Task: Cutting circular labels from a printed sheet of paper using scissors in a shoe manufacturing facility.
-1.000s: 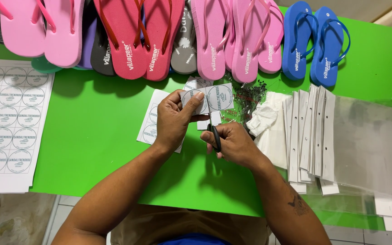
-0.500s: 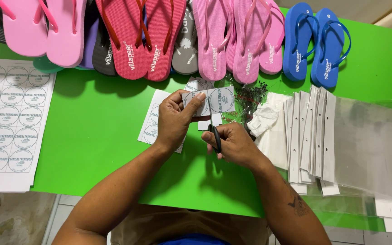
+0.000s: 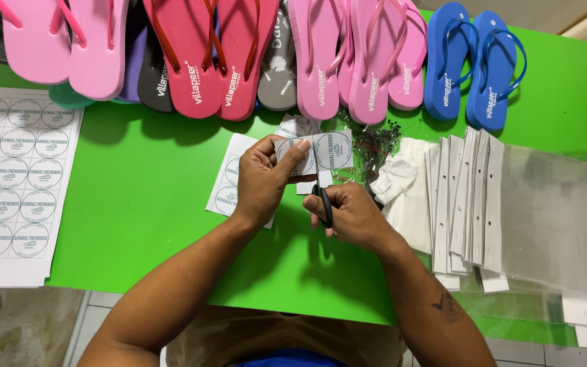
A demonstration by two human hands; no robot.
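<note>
Green tabletop (image 3: pixel 137 204) with everything spread out on it, seen from the head cam looking straight down. The left hand (image 3: pixel 261 180) pinches a strip of paper labels (image 3: pixel 317 151) at its left end, thumb on top, fingers curled under, so the strip runs left to right and sticks out toward the right hand. It's held up just off the table, right above a few cut label pieces (image 3: pixel 229 182) lying flat.

The right hand (image 3: pixel 351 212) is just below and to the right of that strip, wrapped around the black handles of a pair of scissors (image 3: pixel 325 204). The blades point up and away from the person, toward the lower edge of the strip, so they meet its long axis roughly crosswise. I can't tell whether the blades are spread or shut; the strip hides them.

Around that: flip-flops (image 3: pixel 205 61) in a row along the far edge, a full label sheet (image 3: pixel 15 183) at left, and clear bags with white headers (image 3: pixel 484 197) at right.
</note>
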